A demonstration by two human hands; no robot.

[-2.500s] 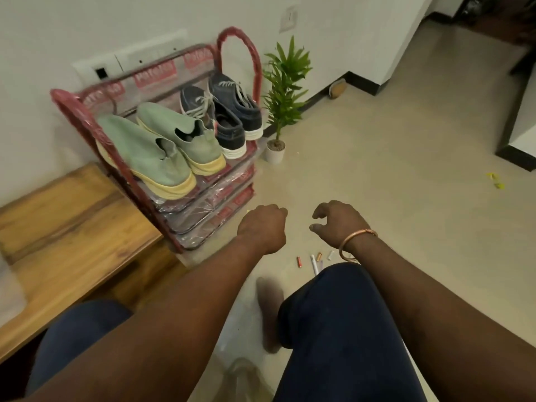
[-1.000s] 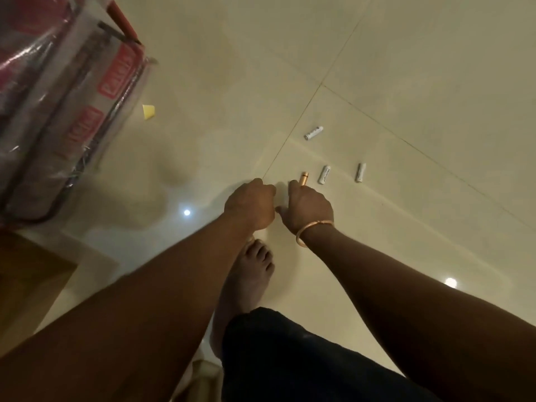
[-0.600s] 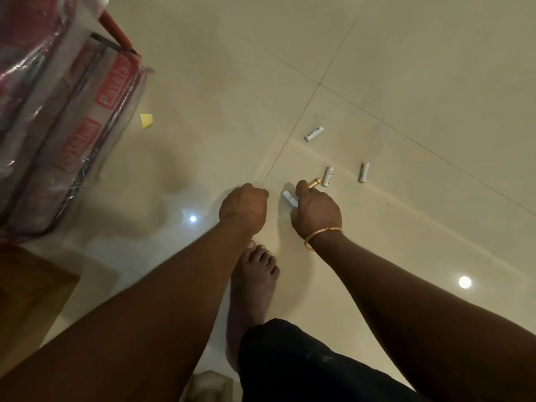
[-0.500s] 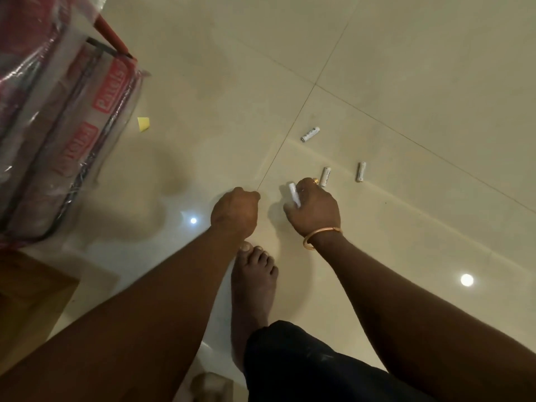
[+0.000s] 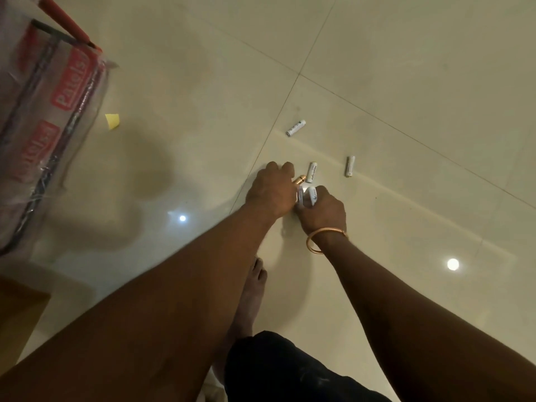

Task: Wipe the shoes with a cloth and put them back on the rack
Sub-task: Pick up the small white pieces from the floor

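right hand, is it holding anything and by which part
The right hand holds white batteries, its grip closed around their lower ends so the tops stick out. How many it holds cannot be told.

Near the rack, whose orange-red tube and clear wrap carry red labels with white lettering, a yellow scrap lies on the cream tiled floor. Farther from the rack lie white batteries with dark print and one copper-coloured battery, beside a copper-coloured bangle.
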